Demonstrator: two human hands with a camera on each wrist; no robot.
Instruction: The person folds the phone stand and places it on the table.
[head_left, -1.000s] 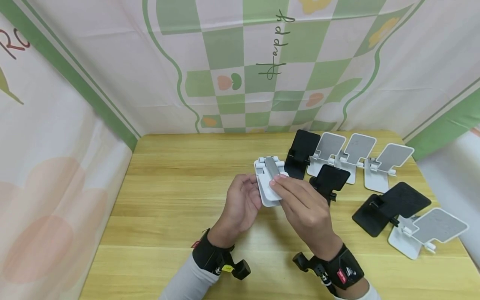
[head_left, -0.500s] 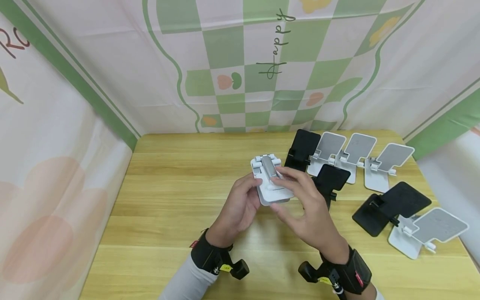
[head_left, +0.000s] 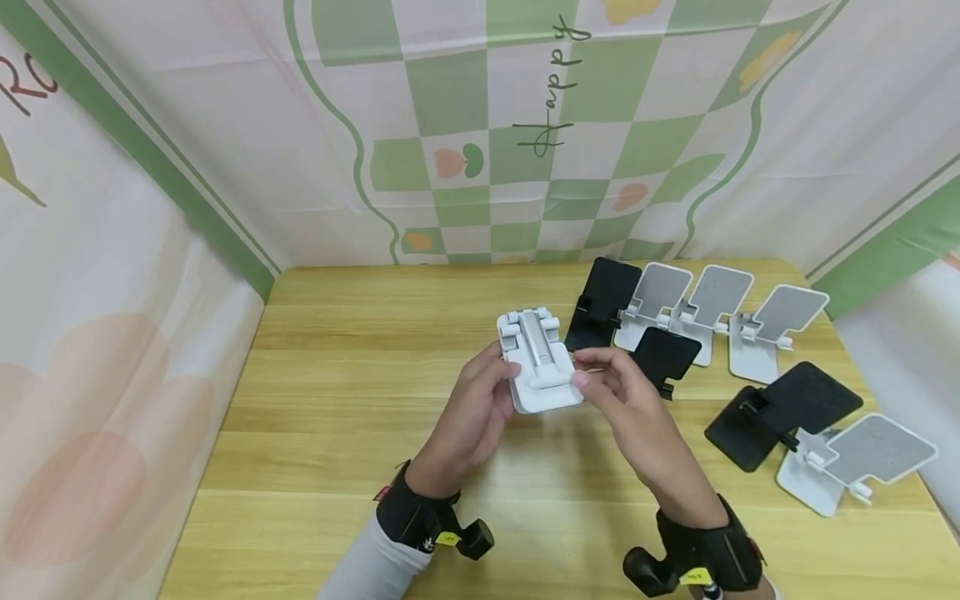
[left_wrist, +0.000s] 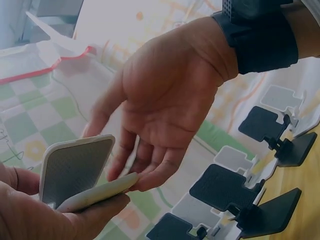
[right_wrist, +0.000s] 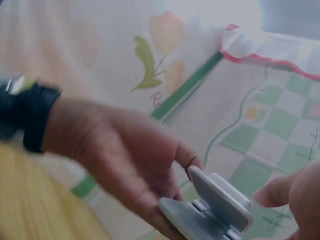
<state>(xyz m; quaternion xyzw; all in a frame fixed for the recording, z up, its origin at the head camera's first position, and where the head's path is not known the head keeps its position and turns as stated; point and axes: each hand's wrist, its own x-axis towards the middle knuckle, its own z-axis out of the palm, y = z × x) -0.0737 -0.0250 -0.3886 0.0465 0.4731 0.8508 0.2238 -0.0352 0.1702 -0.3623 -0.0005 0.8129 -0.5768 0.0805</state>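
Note:
A white phone stand, its grey-padded plate tipped away from the base, is held above the table. My left hand grips its left edge, thumb on the upper face and fingers beneath. At the opposite edge is my right hand, thumb and bent fingers pinching near the lower right corner. The left wrist view has the right hand reaching down to the stand's edge. From the right wrist, the left hand supports the stand from below; some of its fingers are hidden.
Several unfolded phone stands stand on the right of the wooden table: a black one at the back, white ones with grey pads, another black one, and a white one near the right edge. A patterned curtain hangs behind.
My right hand has moved from the stand's top face to its lower right edge. The stand has shifted slightly left, and the left thumb has come onto its face.

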